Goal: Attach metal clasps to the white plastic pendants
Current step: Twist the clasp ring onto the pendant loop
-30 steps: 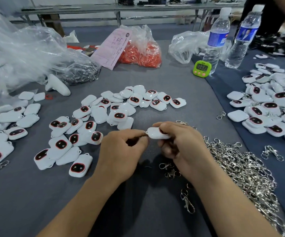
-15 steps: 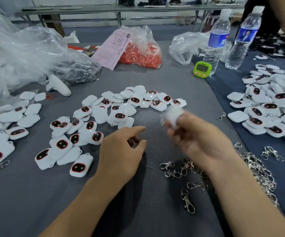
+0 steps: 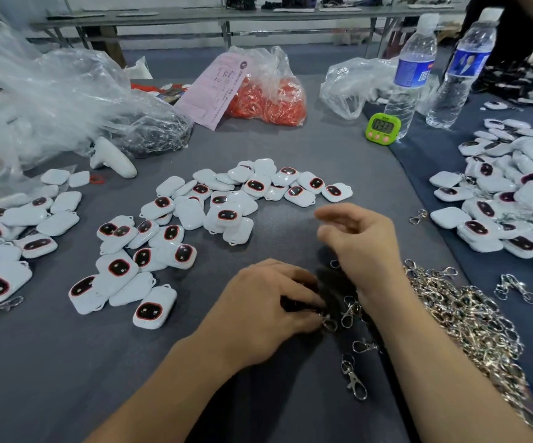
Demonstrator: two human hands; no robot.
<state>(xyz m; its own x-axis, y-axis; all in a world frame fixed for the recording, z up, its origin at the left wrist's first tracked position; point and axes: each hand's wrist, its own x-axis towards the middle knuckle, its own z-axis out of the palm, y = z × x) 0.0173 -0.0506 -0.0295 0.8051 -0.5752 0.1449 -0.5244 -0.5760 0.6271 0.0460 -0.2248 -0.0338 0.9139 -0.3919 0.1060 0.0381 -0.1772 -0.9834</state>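
As left hand (image 3: pixel 258 311) pinches one clasp (image 3: pixel 327 321), right hand (image 3: pixel 359 243) hovers; two bottles (image 3: pixel 409 78).

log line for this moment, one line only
step: pickup | left hand: pinches loose clasp | right hand: empty, fingers relaxed, raised | pendants: none held

Glossy white plastic pendants (image 3: pixel 191 215) are gleaming at twelve o'clock; shiny metal clasps (image 3: pixel 470 318) are glinting at three on matt grey cloth (image 3: pixel 67 378).
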